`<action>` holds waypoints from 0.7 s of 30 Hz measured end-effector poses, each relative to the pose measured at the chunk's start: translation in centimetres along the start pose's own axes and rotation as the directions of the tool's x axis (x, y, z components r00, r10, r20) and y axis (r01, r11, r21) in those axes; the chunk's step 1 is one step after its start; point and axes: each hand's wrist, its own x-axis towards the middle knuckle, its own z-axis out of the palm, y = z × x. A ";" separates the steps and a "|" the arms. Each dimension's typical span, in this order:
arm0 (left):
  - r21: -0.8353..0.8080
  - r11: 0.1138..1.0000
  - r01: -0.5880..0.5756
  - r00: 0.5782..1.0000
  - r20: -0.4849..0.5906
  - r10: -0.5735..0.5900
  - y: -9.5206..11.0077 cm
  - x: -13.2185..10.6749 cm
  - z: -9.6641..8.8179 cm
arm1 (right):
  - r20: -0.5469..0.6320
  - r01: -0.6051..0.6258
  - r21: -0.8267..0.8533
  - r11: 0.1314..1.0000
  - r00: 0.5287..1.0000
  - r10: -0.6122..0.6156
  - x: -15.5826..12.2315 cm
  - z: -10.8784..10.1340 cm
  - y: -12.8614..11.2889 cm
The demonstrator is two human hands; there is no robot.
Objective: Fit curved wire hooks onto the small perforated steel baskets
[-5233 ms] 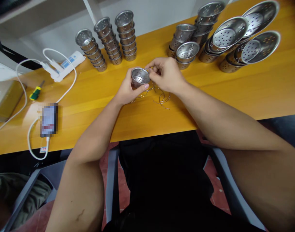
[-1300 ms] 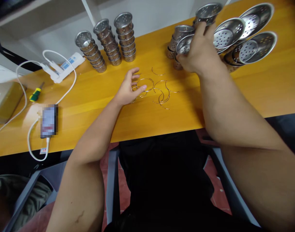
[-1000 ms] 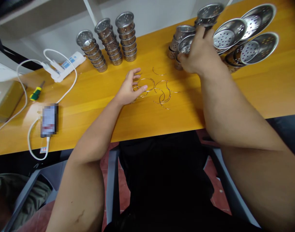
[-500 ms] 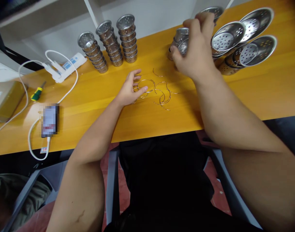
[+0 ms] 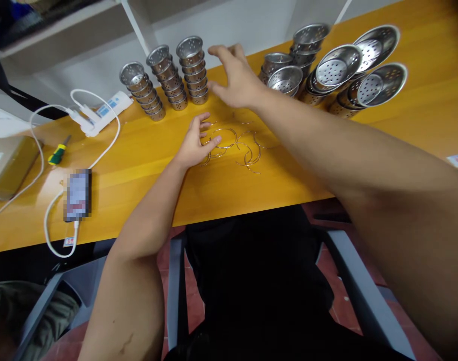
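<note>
My right hand (image 5: 236,75) is open in the air, fingers spread toward the nearest stack of perforated metal cups (image 5: 193,70), holding nothing. Two more such stacks stand to its left, the middle stack (image 5: 168,77) and the left stack (image 5: 142,90). My left hand (image 5: 195,143) rests on the table, open with fingers apart, at the left edge of several thin wire rings and curved wire pieces (image 5: 253,155). Behind my right forearm are shorter perforated cups (image 5: 285,80) and larger flared ones (image 5: 339,67), some tilted.
On the left of the wooden table (image 5: 139,165) lie a power strip (image 5: 108,113) with white cables, a screwdriver (image 5: 59,151), a phone (image 5: 77,195) on a cable and a box (image 5: 13,163). A chair armrest (image 5: 176,291) stands at the table's front. Another person's clothing (image 5: 33,311) shows lower left.
My right hand has moved left, away from the cups on the right to beside the left group of stacks. My left hand has stayed almost where it was.
</note>
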 end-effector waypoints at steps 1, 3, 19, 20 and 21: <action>0.002 1.000 -0.001 1.000 0.001 0.001 -0.1 0.0 0.0 | -0.002 -0.030 -0.015 0.999 1.000 0.030 1.0 -0.2 -1.1; 0.009 1.000 -0.007 1.000 0.003 0.007 -0.3 -0.1 0.0 | -0.002 -0.035 -0.029 0.999 0.999 0.035 2.9 -0.3 -3.0; 0.035 0.999 0.021 0.983 -0.185 -0.014 -0.9 0.4 0.0 | -0.086 -0.204 -0.055 0.977 0.976 0.199 2.4 1.8 -1.8; 0.039 0.999 0.024 0.980 -0.198 -0.016 -0.8 0.4 -0.1 | -0.106 -0.206 -0.042 0.978 0.974 0.201 2.0 1.9 -1.4; 0.040 0.999 0.029 0.978 -0.206 -0.020 -0.6 0.3 -0.1 | -0.125 -0.204 -0.028 0.979 0.972 0.199 1.6 2.0 -1.0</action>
